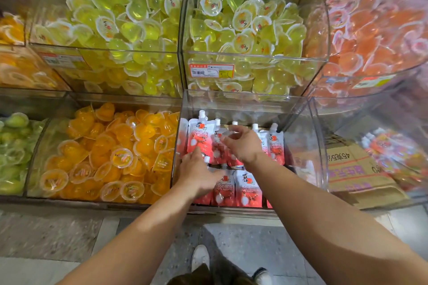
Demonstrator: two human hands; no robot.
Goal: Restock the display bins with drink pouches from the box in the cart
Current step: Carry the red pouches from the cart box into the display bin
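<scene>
While both arms reach into the clear display bin (231, 104), head view shows red-and-white drink pouches (247, 188) in two rows there, white caps toward the back. Left hand (199, 174) lies flat on the front-row pouches, fingers straight, gripping nothing. Right hand (240, 143) hovers over the back row, fingers loosely spread; grasping anything, cannot tell. Orange jelly cups (111, 152) fill the neighbouring bin. A cardboard box (354, 169) sits to the right behind the acrylic. Judgement: pouches are soft, slick, liquid-filled, moderately light; best pinched near the stiff spout or top seam.
</scene>
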